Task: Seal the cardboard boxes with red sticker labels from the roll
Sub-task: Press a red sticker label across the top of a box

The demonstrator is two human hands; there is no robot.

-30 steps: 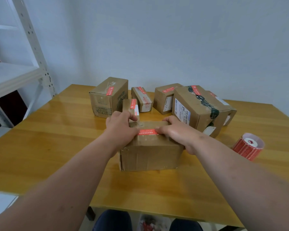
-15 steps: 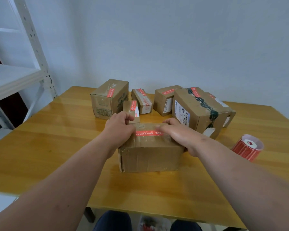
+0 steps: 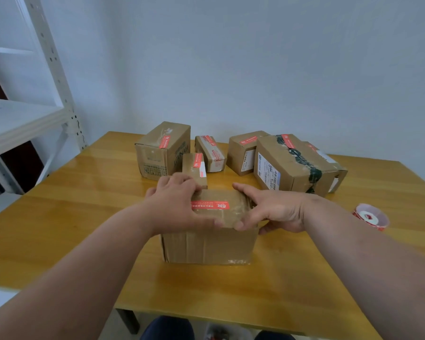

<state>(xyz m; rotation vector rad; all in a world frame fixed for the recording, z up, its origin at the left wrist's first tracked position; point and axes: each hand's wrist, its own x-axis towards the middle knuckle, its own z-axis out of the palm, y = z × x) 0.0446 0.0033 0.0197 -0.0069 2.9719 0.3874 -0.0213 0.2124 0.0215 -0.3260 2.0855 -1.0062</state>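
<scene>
My two bare arms reach out in front of me. My left hand point(image 3: 176, 202) lies palm down on top of the box point(image 3: 211, 244), fingers bent over its far left edge and thumb along the near edge. My right hand point(image 3: 274, 211) grips the right end of the box top, fingers stretched over the far side and thumb pressing the near edge. My thumbs almost meet
</scene>
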